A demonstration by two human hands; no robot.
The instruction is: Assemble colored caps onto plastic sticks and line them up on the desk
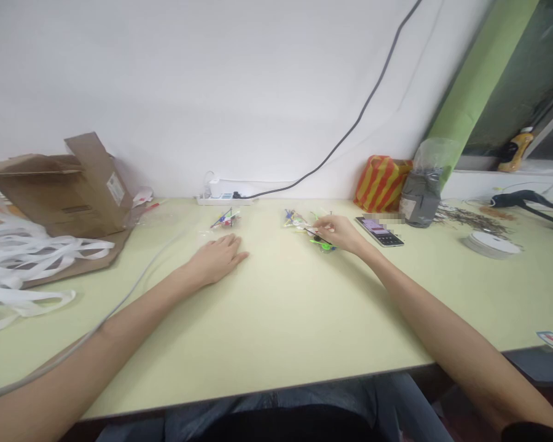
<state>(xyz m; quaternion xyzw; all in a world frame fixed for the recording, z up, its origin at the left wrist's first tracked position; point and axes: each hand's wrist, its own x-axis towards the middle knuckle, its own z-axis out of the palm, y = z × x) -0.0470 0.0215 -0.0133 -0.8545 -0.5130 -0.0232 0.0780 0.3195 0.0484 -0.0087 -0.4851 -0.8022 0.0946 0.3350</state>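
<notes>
At eleven o'clock the left hand point(217, 258) lay flat on the tabletop point(262, 325), grip relaxed and wide, near a blue-and-red cluster point(227, 218). At one o'clock the right hand point(338, 232) bent over green pieces point(323, 244); whether its grip held anything, I couldn't tell.

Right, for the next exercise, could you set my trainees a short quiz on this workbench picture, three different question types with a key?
1. True or false: the left hand is gripping a bottle.

2. Which of these is closest to the fingertips of the right hand?
A. White straps
B. Small coloured pieces
C. Cardboard box

3. Fill in the blank: from the person's viewpoint, the phone lies just to the ____ of the right hand.

Key:
1. False; it rests on the table, palm down.
2. B
3. right
</notes>
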